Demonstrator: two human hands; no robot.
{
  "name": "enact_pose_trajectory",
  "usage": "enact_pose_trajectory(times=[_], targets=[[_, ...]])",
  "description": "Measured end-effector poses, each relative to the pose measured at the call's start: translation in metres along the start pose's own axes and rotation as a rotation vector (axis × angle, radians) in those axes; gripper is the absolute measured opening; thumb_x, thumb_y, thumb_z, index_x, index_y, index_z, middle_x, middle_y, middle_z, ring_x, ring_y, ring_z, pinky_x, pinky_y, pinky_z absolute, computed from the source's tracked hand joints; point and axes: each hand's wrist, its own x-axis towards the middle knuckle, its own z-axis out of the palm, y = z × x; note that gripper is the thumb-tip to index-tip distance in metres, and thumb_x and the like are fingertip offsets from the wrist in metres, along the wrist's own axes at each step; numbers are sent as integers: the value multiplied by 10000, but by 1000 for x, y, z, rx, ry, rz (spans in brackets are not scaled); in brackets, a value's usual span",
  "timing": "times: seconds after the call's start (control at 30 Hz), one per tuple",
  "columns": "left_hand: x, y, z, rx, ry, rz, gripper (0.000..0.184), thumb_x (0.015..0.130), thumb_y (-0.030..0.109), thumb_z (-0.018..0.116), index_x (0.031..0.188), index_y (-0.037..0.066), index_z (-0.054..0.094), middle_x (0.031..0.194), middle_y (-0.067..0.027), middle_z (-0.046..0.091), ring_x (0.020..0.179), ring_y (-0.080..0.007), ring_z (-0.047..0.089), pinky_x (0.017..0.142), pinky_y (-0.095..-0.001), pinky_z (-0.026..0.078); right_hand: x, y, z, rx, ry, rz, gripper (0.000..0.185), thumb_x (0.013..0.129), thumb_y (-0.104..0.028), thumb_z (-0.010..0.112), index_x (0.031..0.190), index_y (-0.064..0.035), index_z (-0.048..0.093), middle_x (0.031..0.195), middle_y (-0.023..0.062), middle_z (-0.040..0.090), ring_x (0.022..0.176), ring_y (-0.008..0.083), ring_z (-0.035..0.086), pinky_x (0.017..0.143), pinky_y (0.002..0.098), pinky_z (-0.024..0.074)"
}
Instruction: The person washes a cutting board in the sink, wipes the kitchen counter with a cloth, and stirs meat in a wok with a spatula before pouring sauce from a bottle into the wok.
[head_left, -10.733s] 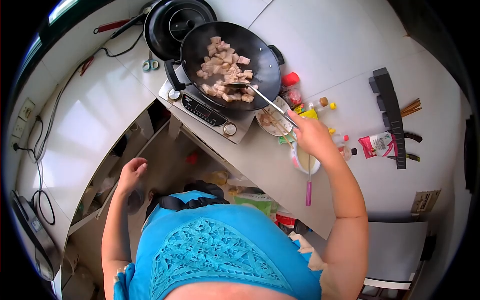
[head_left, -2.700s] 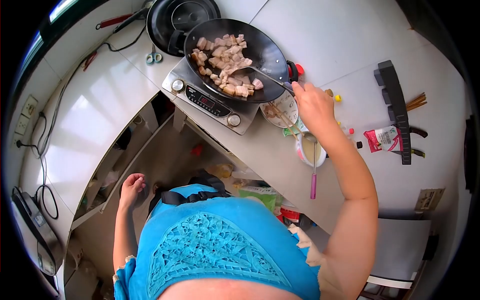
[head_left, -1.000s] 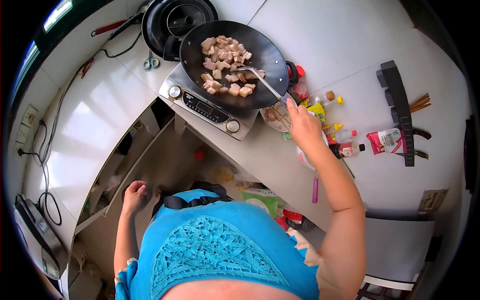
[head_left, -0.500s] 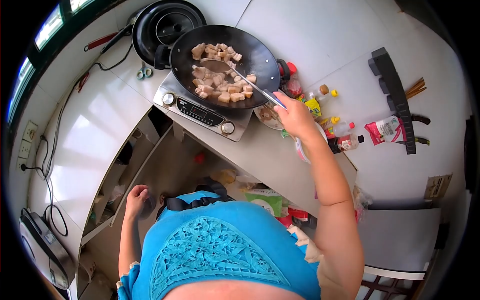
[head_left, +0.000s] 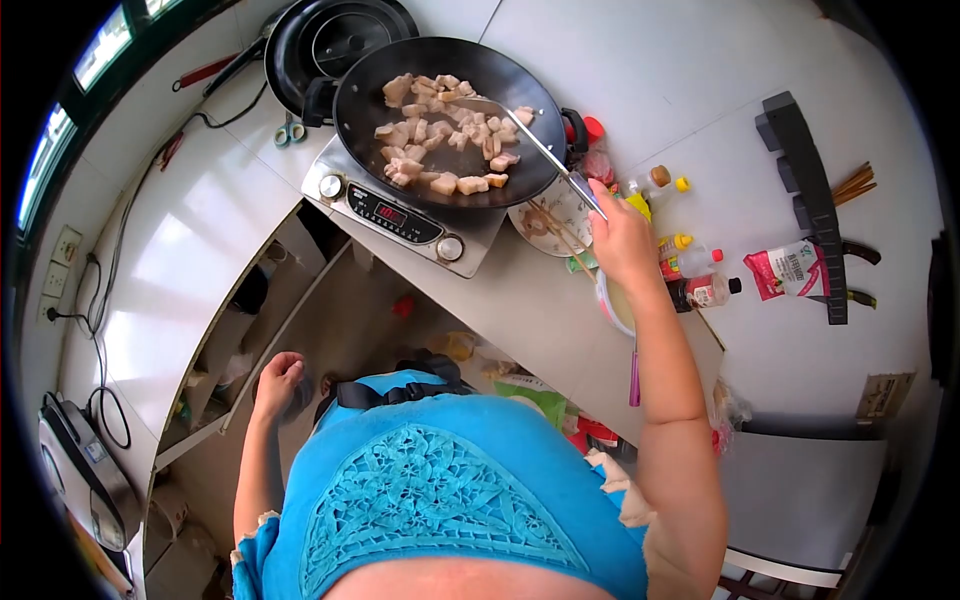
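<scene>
My right hand is wrapped around the handle of a metal spatula, whose head rests among pale meat chunks in a black wok. The meat lies scattered over the wok's bottom. Under the wok is a silver induction cooker with a lit red display and two knobs. My left hand hangs low beside my body, away from the counter, its fingers curled closed; nothing shows in them. Close to my right wrist are a plate with chopsticks across it and a white bowl, partly hidden by my arm.
A black lid lies behind the wok, with scissors nearby. Several sauce bottles stand right of my hand. Farther right are a pink packet and a black knife rack. A rice cooker sits far left.
The spatula head has moved right and up through the meat, spreading the pieces. My right hand has shifted right and slightly down. My left hand is nearly unchanged.
</scene>
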Motion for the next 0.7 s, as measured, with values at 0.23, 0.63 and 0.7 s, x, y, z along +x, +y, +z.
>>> enact_pose_trajectory(times=[0.23, 0.63, 0.7], targets=[[-38, -14, 33, -50, 169, -144, 173, 879, 131, 545, 1004, 17, 584, 801, -10, 584, 715, -97, 527, 659, -235, 440, 1, -7, 45, -207, -17, -122, 421, 855, -125, 504, 1275, -118, 460, 788, 126, 518, 714, 327, 570, 595, 438, 462], [-170, -120, 66, -182, 415, -477, 172, 872, 133, 536, 1002, 30, 582, 839, -15, 588, 741, -106, 547, 686, -254, 458, -43, -95, 0, 645, -13, -436, 296, 850, -27, 515, 1140, -27, 577, 998, 144, 582, 835, 281, 573, 754, 319, 460], [-199, -156, 72, -315, 461, -536, 158, 880, 143, 525, 1001, 54, 577, 849, -7, 590, 735, -92, 547, 668, -236, 449, -63, -122, 13, 735, -257, -582, 282, 829, -11, 530, 1104, -30, 589, 955, 134, 595, 798, 255, 585, 718, 288, 468]])
